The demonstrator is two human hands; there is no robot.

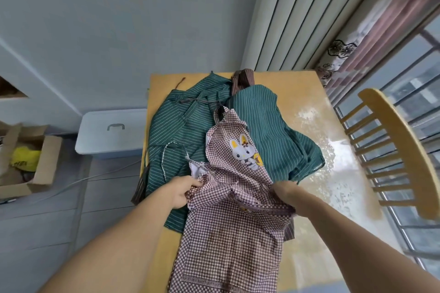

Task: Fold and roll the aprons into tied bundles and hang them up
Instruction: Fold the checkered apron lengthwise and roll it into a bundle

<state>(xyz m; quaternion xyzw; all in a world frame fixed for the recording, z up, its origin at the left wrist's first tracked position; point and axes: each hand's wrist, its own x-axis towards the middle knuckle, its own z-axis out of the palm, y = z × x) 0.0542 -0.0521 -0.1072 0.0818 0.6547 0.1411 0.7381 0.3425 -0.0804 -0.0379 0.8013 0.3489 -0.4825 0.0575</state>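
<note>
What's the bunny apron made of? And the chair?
The bunny apron looks like thin woven cloth, matte, perhaps cotton: it crumples into soft folds where both hands grip it, and its checks look woven or printed. The chair looks like light, smoothly finished wood, with slender spindles.

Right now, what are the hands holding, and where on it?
Both hold the checked apron: left hand pinches its left edge, right hand grips its bunched right side.

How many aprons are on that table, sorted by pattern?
Brown checked apron with a rabbit print, gripped by the left hand and the right hand: 1
Green striped aprons: 2
Brown striped apron, mostly hidden underneath: at least 1
Total: 4 that I can make out
</note>
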